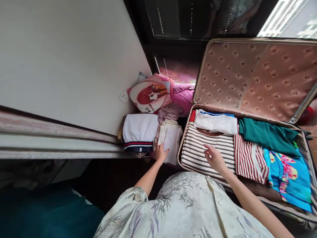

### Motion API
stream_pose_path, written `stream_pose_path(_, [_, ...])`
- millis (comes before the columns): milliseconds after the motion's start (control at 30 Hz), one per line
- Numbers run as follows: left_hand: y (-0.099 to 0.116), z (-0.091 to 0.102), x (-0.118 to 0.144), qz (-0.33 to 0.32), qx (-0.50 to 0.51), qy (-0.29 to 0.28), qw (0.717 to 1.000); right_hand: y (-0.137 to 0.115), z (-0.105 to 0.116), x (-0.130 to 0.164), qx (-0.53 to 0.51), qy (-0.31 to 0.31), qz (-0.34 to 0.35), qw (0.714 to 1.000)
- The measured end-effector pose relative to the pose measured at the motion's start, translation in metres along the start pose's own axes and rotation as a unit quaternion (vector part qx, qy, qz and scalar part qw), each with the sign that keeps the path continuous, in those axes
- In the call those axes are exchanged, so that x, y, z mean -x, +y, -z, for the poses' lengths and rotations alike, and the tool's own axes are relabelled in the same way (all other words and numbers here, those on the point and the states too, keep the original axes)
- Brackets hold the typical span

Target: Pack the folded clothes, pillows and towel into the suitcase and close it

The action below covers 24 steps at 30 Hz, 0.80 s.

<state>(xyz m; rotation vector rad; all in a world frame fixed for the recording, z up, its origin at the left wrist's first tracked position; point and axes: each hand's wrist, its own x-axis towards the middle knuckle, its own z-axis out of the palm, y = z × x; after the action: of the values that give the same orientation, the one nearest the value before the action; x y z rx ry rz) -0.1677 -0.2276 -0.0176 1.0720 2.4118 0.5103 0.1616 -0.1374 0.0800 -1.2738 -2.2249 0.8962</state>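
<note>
Cream cloth, folded into a tall narrow stack, is lying on the floor just outside the suitcase, and the left hand is resting on its near end, fingers spread flat and loosely open, the thumb hooking the edge rather than gripping it. The stack's long axis is running away from the person, so it is stretching straight ahead of that hand. The right hand is lying open, palm down, on the black-and-white striped garment packed in the near left corner of the suitcase, holding nothing. The stack is sitting to the left of the suitcase wall, well nearer the left hand than the right. Beside it a white folded garment with red and navy trim is touching its left side, and a mauve bundle is sitting behind it. Inside the case a white top, a red-striped piece, a green one and a bright blue floral one are lying packed.
</note>
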Motion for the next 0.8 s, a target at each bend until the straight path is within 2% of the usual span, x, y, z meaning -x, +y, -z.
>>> stream_pose_path(133, [-0.013,-0.010,0.010,0.017,-0.014,-0.019,1.000,-0.045,-0.030,-0.084,0.109,-0.101,0.096,0.984])
stream_pose_path(233, [-0.011,-0.011,0.003,0.064,-0.029,-0.038,0.997,-0.078,-0.064,-0.138,0.233,-0.193,0.127,0.945])
stream_pose_path(300, [-0.008,-0.010,-0.003,0.088,-0.040,-0.044,0.994,-0.096,-0.088,-0.163,0.296,-0.249,0.138,0.912])
stream_pose_path(400, [-0.005,-0.007,-0.008,0.067,-0.042,-0.049,0.996,-0.113,-0.121,-0.181,0.329,-0.297,0.158,0.882])
stream_pose_path(533, [-0.003,-0.005,0.003,-0.021,0.017,-0.071,0.997,-0.114,-0.150,-0.185,0.343,-0.330,0.224,0.850])
stream_pose_path(667, [-0.002,0.000,0.020,-0.101,0.065,-0.079,0.990,-0.107,-0.156,-0.193,0.353,-0.369,0.271,0.816])
stream_pose_path(800, [-0.003,0.012,0.024,-0.088,0.099,-0.068,0.989,-0.118,-0.142,-0.208,0.339,-0.384,0.321,0.797])
